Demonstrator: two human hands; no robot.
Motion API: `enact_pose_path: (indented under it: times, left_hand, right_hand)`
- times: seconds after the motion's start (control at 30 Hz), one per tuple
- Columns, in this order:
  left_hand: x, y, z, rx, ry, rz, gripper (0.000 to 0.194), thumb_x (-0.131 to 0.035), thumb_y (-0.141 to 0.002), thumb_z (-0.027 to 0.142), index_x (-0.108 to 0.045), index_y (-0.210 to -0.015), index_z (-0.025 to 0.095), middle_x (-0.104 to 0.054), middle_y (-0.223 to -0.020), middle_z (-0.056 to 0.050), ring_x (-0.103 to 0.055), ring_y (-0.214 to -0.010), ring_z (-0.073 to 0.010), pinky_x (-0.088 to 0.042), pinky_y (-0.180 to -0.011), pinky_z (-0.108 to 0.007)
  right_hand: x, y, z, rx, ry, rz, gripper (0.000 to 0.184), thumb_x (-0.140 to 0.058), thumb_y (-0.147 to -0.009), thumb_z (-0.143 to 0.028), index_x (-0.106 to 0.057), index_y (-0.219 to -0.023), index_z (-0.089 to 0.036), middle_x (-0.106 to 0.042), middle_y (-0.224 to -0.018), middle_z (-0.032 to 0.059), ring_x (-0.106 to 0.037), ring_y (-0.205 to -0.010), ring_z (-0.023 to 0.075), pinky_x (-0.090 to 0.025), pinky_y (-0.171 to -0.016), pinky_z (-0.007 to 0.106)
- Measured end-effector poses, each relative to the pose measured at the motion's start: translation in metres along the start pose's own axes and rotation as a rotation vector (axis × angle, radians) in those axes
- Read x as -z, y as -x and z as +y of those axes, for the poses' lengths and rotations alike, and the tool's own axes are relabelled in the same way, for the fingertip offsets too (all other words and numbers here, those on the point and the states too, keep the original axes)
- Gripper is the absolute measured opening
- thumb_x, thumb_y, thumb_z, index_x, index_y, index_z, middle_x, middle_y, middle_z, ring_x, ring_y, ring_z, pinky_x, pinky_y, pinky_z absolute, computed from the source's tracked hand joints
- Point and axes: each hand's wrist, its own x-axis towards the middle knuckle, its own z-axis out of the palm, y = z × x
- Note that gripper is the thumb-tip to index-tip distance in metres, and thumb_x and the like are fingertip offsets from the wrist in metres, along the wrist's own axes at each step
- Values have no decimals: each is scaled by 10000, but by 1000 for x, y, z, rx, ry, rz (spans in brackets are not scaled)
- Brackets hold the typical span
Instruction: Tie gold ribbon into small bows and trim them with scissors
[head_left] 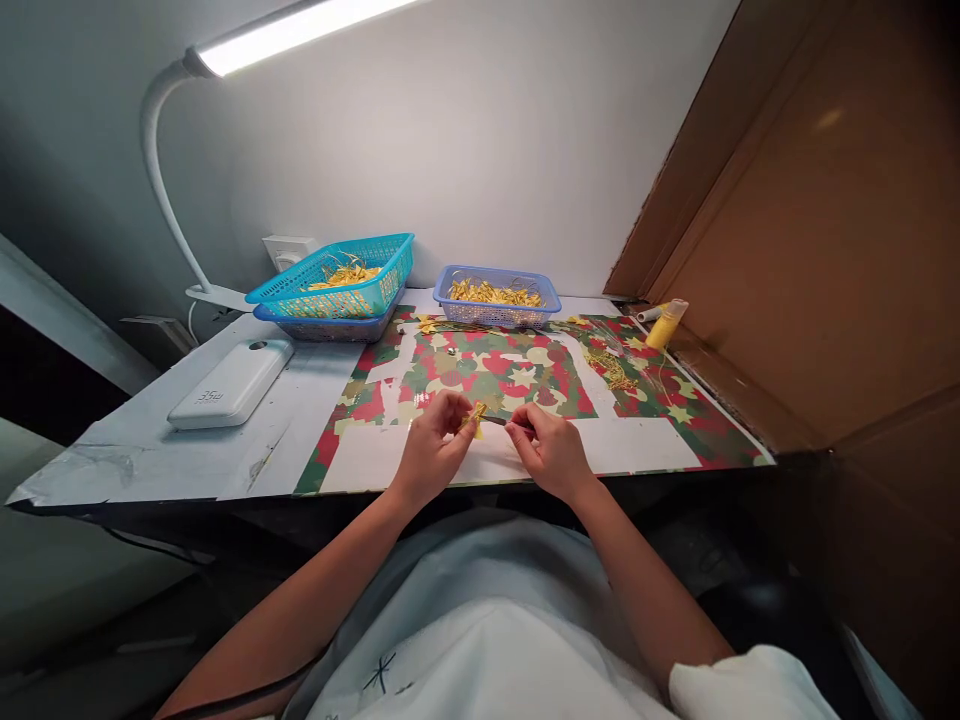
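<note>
Close to the table's front edge, my left hand (435, 445) pinches a small gold ribbon-like piece (478, 411) between thumb and fingers. My right hand (553, 450) is closed on a thin dark tool (493, 420), which may be tweezers. Its tip points left and meets the gold piece; I cannot tell whether it grips it. A bit of yellow shows just under the piece. Below both hands lies a white strip (630, 443) on a red, green and tan patterned sheet (457, 375).
A turquoise basket (390, 272) of gold pieces is stacked on a blue basket (322, 330). A purple basket (551, 290) holds more. Gold strings (613, 370) and a yellow bottle (664, 325) lie right. A white power bank (232, 385) and desk lamp (161, 170) stand left.
</note>
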Motion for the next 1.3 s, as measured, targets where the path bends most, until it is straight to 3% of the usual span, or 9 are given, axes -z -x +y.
enact_pose_path:
  times: [0.5,0.87,1.03,1.3]
  left_hand:
    - [-2,1,7,-35,-119,26,91,-565,-794,212,-480,-825,208,-521,-724,36,-490,-610,-93,-411,-588,-212]
    - [-3,4,12,-146,-210,14,57,-535,-809,194,-493,-842,212,-554,-748,18,-508,-642,-110,-451,-644,-249]
    - [-3,2,9,-64,-128,7,81,-566,-800,216,-494,-835,209,-536,-753,21,-499,-657,-109,-432,-647,-243]
    - [-2,-6,10,169,191,-4,136,-600,-744,265,-483,-764,200,-465,-696,39,-455,-633,-98,-403,-570,-204]
  right_hand:
    - [-3,2,0,-6,74,33,189,-472,-892,-355,-566,-835,-201,-663,-723,22,-598,-645,157,-369,-596,242]
    - [0,1,-1,-38,-32,12,212,-472,-888,-372,-562,-800,-202,-627,-675,9,-557,-608,143,-364,-581,237]
    - [1,0,0,-37,-44,22,204,-478,-884,-367,-561,-796,-202,-619,-673,8,-547,-606,142,-366,-586,240]
    - [1,2,2,-50,-124,13,227,-437,-908,-384,-558,-855,-199,-642,-751,23,-584,-666,150,-417,-622,245]
